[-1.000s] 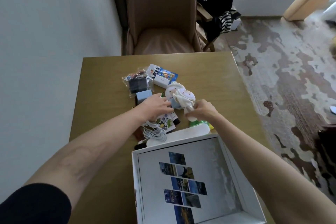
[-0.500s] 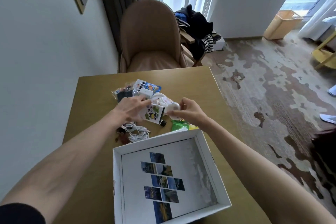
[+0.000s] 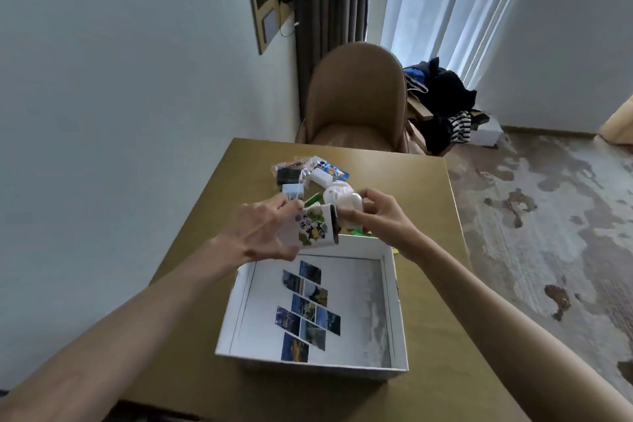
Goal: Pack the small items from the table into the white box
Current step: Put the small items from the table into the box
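Above the far edge of the white box [image 3: 397,305], the left hand [image 3: 260,229] grips a white sticker-covered tube [image 3: 310,228] by its left end. Just right, the right hand [image 3: 380,216] pinches a white toy [image 3: 342,197], touching the tube.

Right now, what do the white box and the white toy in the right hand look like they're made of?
White box: likely matte cardboard, going by its thin straight walls and folded corners, with photos printed inside.
White toy, held in the right hand: probably smooth, slightly glossy plastic, rounded with soft highlights; the blur leaves this uncertain.
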Available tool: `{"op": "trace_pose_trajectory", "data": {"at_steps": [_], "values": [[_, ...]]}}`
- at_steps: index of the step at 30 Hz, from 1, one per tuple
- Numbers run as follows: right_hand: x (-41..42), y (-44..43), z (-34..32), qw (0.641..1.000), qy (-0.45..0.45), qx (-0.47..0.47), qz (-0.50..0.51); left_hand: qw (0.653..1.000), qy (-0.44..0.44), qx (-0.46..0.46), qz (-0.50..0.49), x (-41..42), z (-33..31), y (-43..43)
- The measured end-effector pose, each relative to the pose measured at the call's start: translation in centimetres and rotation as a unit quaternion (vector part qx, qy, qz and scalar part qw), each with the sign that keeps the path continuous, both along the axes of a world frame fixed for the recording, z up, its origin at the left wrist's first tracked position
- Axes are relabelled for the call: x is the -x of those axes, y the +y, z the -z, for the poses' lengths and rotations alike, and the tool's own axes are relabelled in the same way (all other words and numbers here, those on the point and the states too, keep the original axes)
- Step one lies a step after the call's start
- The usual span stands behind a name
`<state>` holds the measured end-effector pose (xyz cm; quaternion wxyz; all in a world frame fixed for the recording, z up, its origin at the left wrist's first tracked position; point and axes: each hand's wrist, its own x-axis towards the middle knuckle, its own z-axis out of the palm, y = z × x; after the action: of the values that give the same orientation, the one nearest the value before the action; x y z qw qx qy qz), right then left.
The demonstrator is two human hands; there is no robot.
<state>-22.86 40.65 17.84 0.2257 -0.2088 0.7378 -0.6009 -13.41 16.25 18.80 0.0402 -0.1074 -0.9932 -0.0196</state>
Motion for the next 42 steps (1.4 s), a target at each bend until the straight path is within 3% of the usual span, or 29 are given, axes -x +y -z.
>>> {"op": "trace_pose_trajectory", "data": {"at_steps": [5, 8, 12, 18, 25, 29, 39, 42], "values": [[-2.0, 0.7, 1.6, 0.984, 0.101, -0.145, -0.009, 0.995, -0.064, 0.076, 0.018, -3.0, 3.3, 2.1], [-2.9, 1.3, 2.4, 0.956, 0.162, -0.243, -0.027, 0.987, -0.120, 0.100, 0.033, -3.0, 5.5, 2.6], [-3.9, 1.7, 4.2, 0.884, 0.262, -0.372, -0.106, 0.975, -0.159, 0.143, 0.063, -1.7, 7.5, 2.6], [-4.5, 0.8, 6.6, 0.821, 0.295, -0.464, -0.153, 0.980, -0.147, 0.123, 0.052, -1.2, 10.2, 0.7], [-4.6, 0.1, 9.4, 0.699, 0.402, -0.585, -0.089, 0.987, -0.102, 0.105, 0.068, -2.1, 11.3, -0.2], [-5.5, -0.2, 9.8, 0.683, 0.433, -0.582, -0.087, 0.988, -0.105, 0.098, 0.061, -2.1, 10.9, 0.1], [-7.3, 1.5, 9.0, 0.678, 0.416, -0.602, -0.071, 0.990, -0.095, 0.094, 0.042, -2.8, 11.5, -1.6], [-8.2, 2.0, 9.4, 0.662, 0.411, -0.622, -0.079, 0.986, -0.096, 0.124, 0.049, -3.2, 12.0, -1.7]]}}
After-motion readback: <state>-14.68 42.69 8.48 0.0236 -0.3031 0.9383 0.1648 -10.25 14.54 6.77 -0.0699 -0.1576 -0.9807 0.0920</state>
